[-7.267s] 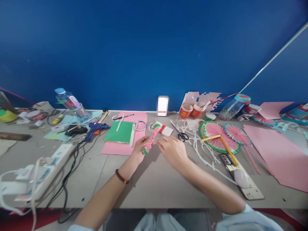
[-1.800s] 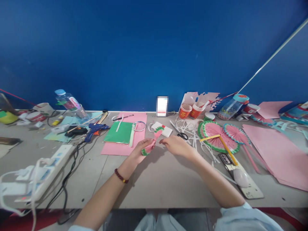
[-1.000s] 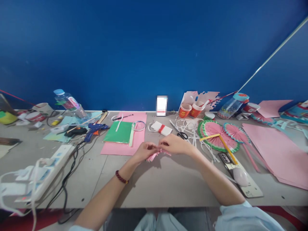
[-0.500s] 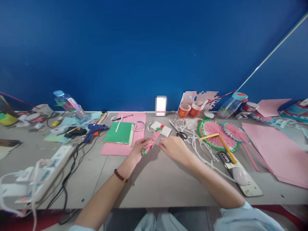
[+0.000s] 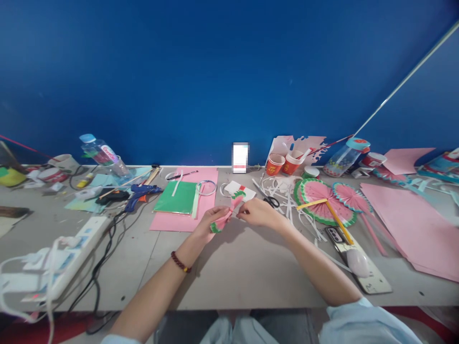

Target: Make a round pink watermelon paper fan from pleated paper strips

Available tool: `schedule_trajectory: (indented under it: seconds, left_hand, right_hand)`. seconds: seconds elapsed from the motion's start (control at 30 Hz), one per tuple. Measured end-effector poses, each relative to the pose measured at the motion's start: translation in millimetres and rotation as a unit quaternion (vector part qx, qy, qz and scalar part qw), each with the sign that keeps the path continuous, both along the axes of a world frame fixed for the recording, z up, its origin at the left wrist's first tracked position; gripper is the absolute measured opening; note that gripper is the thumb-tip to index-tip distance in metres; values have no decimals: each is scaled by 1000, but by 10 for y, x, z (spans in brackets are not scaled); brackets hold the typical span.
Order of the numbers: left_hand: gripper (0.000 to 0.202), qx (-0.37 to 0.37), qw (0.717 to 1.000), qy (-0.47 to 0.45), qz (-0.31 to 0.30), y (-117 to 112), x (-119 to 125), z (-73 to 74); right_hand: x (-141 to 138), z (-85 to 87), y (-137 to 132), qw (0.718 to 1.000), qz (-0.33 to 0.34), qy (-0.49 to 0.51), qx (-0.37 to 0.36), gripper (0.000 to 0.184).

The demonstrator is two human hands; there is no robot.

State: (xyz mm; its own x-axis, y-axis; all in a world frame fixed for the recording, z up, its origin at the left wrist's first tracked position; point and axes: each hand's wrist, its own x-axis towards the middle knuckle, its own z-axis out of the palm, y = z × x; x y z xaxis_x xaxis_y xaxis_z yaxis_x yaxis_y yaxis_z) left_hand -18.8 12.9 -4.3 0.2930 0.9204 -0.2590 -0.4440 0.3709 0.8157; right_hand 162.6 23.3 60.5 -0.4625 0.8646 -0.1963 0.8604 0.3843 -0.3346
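Our right hand (image 5: pixel 260 214) has closed in again, pinching the fan (image 5: pixel 228 216) over the desk's (image 5: pixel 229 277) middle; our left hand (image 5: pixel 210 223) grips its lower end. Gathering pleats, we judge; next needs a steady pinch.

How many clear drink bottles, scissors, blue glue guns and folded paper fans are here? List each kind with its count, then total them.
Clear drink bottles: 2
Scissors: 1
Blue glue guns: 1
Folded paper fans: 1
Total: 5

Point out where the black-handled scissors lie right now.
In the head view, the black-handled scissors lie on the grey table just beyond the right hand, left of the round pink-and-green watermelon paper fan.
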Motion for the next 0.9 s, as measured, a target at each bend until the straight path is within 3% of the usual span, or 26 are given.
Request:
schedule_trajectory:
  seconds: [0.17,0.43,0.5,0.67,0.9]
  left_hand:
    - [20,8,998,32,-48,-29,-1,36]
    - [24,24,992,49,-114,-19,-59,-22]
    - [24,28,987,58,-146,-27,-65,-10]
    - [21,52,968,114,-218,-48,-75,48]
    - [19,83,949,208,-221,-46,-75,62]
  right_hand:
    - [68,-79,108,993,3,97,-70,24]
    - [180,-221,288,952,114,253,-130,21]
    - [191,-250,327,945,127,259,-153,20]
    - [199,-262,348,939,82,253,-221,26]
    - [231,-188,326,956,97,188,-202,27]
